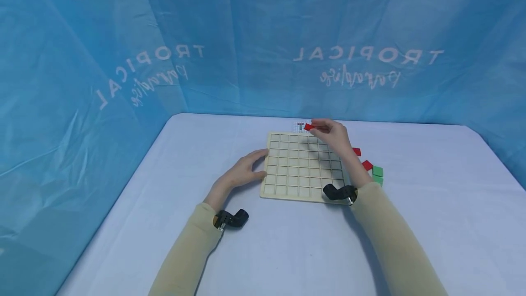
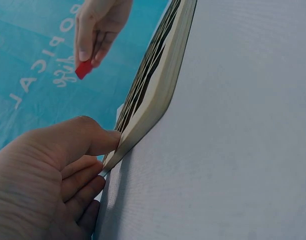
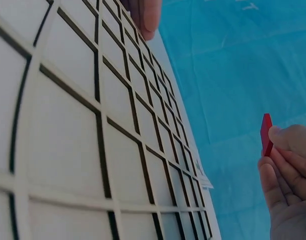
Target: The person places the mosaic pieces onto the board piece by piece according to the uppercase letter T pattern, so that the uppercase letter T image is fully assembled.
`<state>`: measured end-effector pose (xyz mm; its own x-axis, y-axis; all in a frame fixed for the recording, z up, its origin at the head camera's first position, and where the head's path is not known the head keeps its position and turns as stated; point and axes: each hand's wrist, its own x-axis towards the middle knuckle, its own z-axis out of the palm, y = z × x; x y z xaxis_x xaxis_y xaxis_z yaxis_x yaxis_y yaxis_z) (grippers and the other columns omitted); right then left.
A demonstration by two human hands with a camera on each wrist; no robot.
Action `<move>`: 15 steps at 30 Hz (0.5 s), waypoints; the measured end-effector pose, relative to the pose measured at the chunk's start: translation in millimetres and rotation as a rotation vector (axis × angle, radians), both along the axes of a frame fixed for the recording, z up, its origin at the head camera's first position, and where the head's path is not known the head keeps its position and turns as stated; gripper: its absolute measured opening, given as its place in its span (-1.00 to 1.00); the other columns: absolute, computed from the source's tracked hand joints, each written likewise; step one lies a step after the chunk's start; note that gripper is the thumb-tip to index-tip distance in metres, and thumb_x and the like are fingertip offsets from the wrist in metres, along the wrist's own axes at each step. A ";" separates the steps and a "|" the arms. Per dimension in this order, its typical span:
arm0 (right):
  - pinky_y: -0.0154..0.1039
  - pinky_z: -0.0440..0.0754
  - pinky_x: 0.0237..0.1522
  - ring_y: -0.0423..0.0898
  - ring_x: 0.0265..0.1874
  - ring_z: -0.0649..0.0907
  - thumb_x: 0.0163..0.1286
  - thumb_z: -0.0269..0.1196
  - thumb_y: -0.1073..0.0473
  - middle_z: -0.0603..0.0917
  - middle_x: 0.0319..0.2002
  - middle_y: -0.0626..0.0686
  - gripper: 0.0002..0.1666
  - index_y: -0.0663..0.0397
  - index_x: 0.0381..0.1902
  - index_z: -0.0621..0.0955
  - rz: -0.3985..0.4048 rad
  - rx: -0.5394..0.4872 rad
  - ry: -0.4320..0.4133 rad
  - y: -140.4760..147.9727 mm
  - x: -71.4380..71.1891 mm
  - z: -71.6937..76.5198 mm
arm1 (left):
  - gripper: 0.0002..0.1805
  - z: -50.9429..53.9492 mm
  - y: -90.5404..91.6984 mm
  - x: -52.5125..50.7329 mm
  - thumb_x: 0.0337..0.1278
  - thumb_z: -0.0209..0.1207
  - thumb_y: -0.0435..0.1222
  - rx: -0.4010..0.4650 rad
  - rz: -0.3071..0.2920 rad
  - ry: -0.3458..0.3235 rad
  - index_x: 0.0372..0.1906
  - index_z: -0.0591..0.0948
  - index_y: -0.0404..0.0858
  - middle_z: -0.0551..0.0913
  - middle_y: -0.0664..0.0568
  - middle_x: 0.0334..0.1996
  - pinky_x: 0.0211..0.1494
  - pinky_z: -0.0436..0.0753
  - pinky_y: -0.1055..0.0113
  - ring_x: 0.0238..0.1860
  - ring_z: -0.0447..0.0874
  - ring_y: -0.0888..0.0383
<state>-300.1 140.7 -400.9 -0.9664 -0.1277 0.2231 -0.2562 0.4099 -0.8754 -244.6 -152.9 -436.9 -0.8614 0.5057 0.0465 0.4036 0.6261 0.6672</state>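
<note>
A pale wooden grid board [image 1: 292, 167] lies on the white table. My right hand [image 1: 334, 137] pinches a red square tile [image 1: 309, 127] between thumb and fingers above the board's far edge; the right wrist view shows the tile [image 3: 266, 135] edge-on. My left hand [image 1: 243, 171] rests at the board's left edge, thumb and fingers spread and touching it. In the left wrist view, the left thumb and fingers [image 2: 68, 170] meet the corner of the board [image 2: 160, 92], and the right hand [image 2: 100, 25] holds the red tile [image 2: 83, 69] beyond.
A printed grid card [image 1: 299, 126] lies behind the board, partly hidden by the held tile. Right of the board are red tiles [image 1: 367, 165] and green tiles [image 1: 377, 171], partly behind the right forearm. A blue lettered sheet [image 1: 263, 58] hangs behind the table.
</note>
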 end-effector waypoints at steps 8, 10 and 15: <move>-0.17 0.63 -0.08 -0.01 -0.10 0.63 0.30 0.27 0.15 0.64 -0.04 0.12 -0.60 0.17 0.08 0.60 0.048 0.022 0.013 -14.8 -1.5 -5.1 | -0.26 0.4 -0.2 0.6 0.14 0.20 -0.27 -0.006 0.006 -0.005 0.41 0.21 -0.33 0.20 -0.14 0.39 0.44 0.09 0.17 0.41 0.07 -0.02; -0.18 0.63 -0.08 -0.02 -0.11 0.64 0.31 0.27 0.15 0.65 -0.04 0.11 -0.60 0.17 0.08 0.60 0.055 0.030 0.013 -17.9 -2.0 -6.9 | -0.26 0.7 -0.2 0.6 0.14 0.20 -0.27 -0.007 0.007 -0.006 0.41 0.20 -0.32 0.20 -0.14 0.39 0.44 0.09 0.17 0.41 0.07 -0.02; -0.19 0.63 -0.09 -0.04 -0.12 0.64 0.29 0.28 0.17 0.66 -0.05 0.10 -0.60 0.17 0.07 0.60 0.062 0.022 -0.007 -26.1 -1.6 -10.1 | -0.25 1.4 -0.1 1.2 0.12 0.20 -0.27 0.000 0.002 -0.004 0.41 0.21 -0.33 0.20 -0.15 0.39 0.44 0.08 0.14 0.41 0.06 -0.04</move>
<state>-301.7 114.6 -410.9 -0.9581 -0.1920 0.2124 -0.2752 0.4125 -0.8684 -243.4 -153.0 -435.4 -0.8624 0.5044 0.0436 0.4003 0.6265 0.6688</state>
